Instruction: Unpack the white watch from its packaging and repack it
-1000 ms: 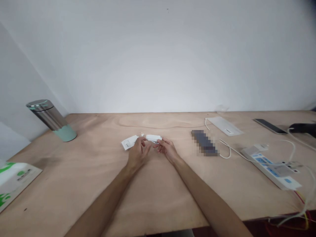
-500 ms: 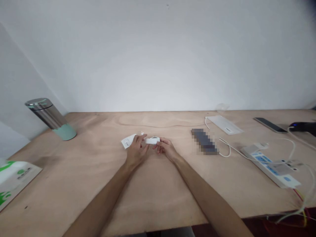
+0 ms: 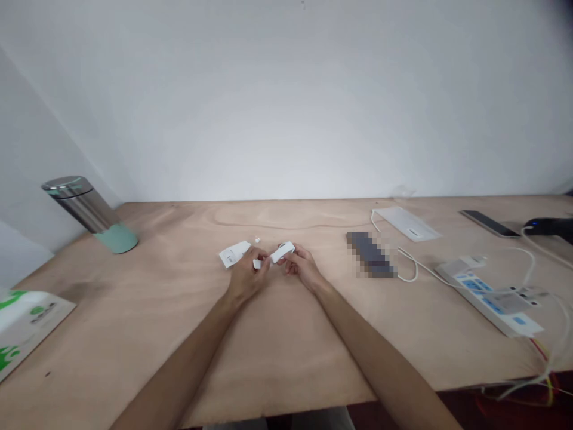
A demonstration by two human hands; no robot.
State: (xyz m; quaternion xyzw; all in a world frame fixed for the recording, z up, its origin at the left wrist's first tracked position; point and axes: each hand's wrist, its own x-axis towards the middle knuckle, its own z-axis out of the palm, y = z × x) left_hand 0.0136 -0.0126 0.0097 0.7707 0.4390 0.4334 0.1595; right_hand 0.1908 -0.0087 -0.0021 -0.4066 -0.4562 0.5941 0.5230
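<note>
My right hand [image 3: 303, 265] is closed around a small white rectangular piece [image 3: 283, 252], held slightly tilted above the table; a thin curved edge shows behind it, too small to make out. Facing it, my left hand [image 3: 248, 276] has its fingers pinched on a small white tab [image 3: 258, 264], close to the near end of the white piece. Whether the tab and the piece are joined, I cannot tell. Beside the left hand lies a white printed packet [image 3: 233, 255] on the table. A tiny white bit [image 3: 257, 240] rests just beyond the fingers.
On the wooden table [image 3: 179, 340], a steel and mint-green tumbler [image 3: 96, 215] stands at the left, above a green and white packet [image 3: 33, 325]. Rightward are a blurred-out dark device [image 3: 370, 255], a white pouch [image 3: 407, 224], a phone [image 3: 489, 223] and a power strip [image 3: 487, 298] with cables.
The white piece has tilted, its right end rising. My left fingers have drawn together and now pinch a white tab. More of the printed packet shows beside them.
</note>
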